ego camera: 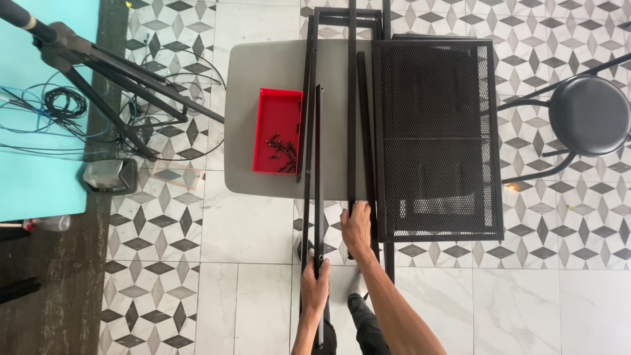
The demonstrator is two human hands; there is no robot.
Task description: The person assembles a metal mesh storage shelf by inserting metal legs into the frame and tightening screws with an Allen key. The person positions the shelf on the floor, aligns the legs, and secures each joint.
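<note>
— So, what are the two hands doing at this moment?

— Both are gripping black metal bars at the near edge of the grey table. The left hand is closing its fingers around a thin black bar that is running away across the tabletop, and the right hand is wrapping around the near end of another upright black bar just beside it.

— And how far along is the assembly looking?

— Early, I'd judge. Several bars are lying loose and parallel, none visibly joined here, and the black mesh panel is sitting at the right, overhanging the table, beside the bars rather than clearly fixed to them.

— Are the screws being used?

— Not yet, it seems. They are lying in a heap inside the red tray, left of the bars, with neither hand near them. A black stool is standing well apart at the right.
</note>
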